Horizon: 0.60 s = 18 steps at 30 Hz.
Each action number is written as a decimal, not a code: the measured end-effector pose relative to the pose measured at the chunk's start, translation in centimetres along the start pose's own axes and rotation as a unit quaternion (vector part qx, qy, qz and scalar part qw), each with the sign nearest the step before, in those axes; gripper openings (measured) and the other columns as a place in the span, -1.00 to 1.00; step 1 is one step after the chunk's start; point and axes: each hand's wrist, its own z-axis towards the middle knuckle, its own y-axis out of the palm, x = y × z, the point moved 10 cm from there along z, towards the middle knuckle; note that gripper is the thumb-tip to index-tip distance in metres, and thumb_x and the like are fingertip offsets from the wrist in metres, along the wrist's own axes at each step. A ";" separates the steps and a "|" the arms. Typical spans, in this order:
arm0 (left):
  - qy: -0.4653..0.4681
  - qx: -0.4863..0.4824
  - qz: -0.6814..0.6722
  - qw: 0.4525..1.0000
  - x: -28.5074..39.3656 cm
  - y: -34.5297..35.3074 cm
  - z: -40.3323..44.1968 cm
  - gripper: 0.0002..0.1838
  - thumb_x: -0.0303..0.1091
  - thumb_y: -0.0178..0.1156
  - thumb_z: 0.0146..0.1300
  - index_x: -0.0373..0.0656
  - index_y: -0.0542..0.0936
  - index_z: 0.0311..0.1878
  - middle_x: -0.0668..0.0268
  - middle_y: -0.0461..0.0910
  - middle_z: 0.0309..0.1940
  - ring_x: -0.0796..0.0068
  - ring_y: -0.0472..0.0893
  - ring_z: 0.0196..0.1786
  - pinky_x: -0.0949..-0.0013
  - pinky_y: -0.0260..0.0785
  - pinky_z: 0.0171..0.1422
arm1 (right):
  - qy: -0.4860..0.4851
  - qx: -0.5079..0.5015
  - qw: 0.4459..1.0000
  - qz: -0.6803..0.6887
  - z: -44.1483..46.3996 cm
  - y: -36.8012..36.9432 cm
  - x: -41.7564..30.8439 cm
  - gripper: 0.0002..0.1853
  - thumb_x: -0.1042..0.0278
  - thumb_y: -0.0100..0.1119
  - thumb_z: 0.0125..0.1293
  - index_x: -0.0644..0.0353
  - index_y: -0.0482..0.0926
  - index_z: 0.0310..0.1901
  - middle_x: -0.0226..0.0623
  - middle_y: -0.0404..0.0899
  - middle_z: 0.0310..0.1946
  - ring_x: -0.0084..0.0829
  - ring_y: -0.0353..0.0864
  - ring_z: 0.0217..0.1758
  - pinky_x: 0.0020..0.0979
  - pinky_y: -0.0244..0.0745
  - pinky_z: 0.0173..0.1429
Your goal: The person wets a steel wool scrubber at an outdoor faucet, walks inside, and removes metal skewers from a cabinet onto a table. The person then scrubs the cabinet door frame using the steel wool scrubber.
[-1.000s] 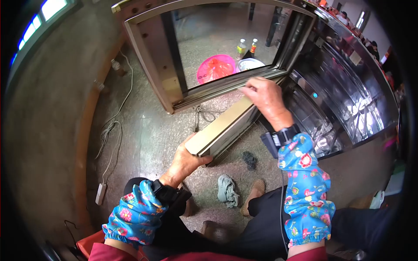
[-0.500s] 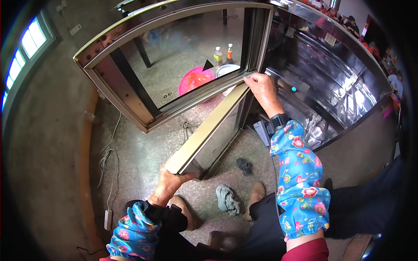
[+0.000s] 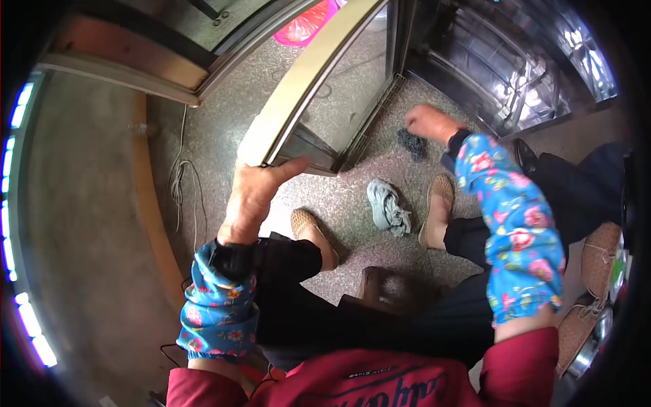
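My left hand (image 3: 251, 193) grips the lower outer corner of a glass-panelled cabinet door (image 3: 308, 85) with a cream-gold edge, the thumb lying along its bottom. My right hand (image 3: 434, 123) is off the door, in the air just over a dark scouring pad (image 3: 411, 144). Its fingers are curled in and nothing shows in them; I cannot tell whether it touches the pad. A crumpled grey-green cloth (image 3: 388, 207) lies on the floor between my shoes.
A second framed glass door (image 3: 129, 81) stands open at upper left. At upper right is the shiny metal cabinet interior (image 3: 502, 68). A pink basin (image 3: 308, 24) shows behind the doors. A cable (image 3: 180, 176) lies by the wall, and a person's shoes (image 3: 600, 261) are at right.
The view has tipped downward. My right hand has let go of the door's top edge and come down near the scouring pad. My left hand stays on the door's corner.
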 end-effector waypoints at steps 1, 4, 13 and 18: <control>-0.005 0.001 -0.016 1.000 0.1 0.0 0.0 -0.56 -0.52 0.38 -0.03 -0.29 0.54 -0.02 0.34 0.60 -0.21 0.52 0.53 -0.17 0.43 0.39 -0.02 | 0.029 0.002 1.000 -0.003 -0.5 3.5 2.0 -0.88 0.37 0.14 0.02 0.16 0.65 -0.44 -0.12 0.61 -0.48 -0.16 0.63 -0.39 -0.25 0.52 -0.23; -0.047 0.016 0.061 0.997 -0.7 -0.6 -0.2 -0.60 -0.54 0.36 -0.02 -0.29 0.54 -0.05 0.34 0.60 -0.24 0.54 0.53 -0.19 0.43 0.40 -0.05 | 0.134 -0.031 0.990 0.018 -3.3 10.8 4.7 -0.89 0.36 0.16 0.00 0.15 0.65 -0.47 -0.14 0.60 -0.53 -0.18 0.64 -0.39 -0.27 0.50 -0.24; -0.070 0.037 0.079 0.994 -0.3 -0.5 -0.3 -0.58 -0.48 0.37 0.01 -0.29 0.53 -0.01 0.30 0.59 -0.21 0.47 0.54 -0.18 0.41 0.39 -0.04 | 0.203 0.064 0.976 0.047 -10.3 21.9 -1.8 -0.56 0.01 0.27 0.01 0.16 0.55 -0.17 0.02 0.57 -0.22 0.00 0.56 -0.11 -0.07 0.47 -0.05; -0.080 0.037 0.058 0.994 -0.6 -0.4 -0.5 -0.60 -0.48 0.36 0.01 -0.29 0.55 -0.03 0.30 0.61 -0.22 0.48 0.54 -0.18 0.41 0.38 -0.02 | 0.256 0.152 0.946 0.131 -9.6 19.5 2.2 -0.84 0.17 0.17 0.09 0.05 0.58 -0.44 -0.18 0.56 -0.46 -0.01 0.56 -0.33 -0.07 0.43 -0.27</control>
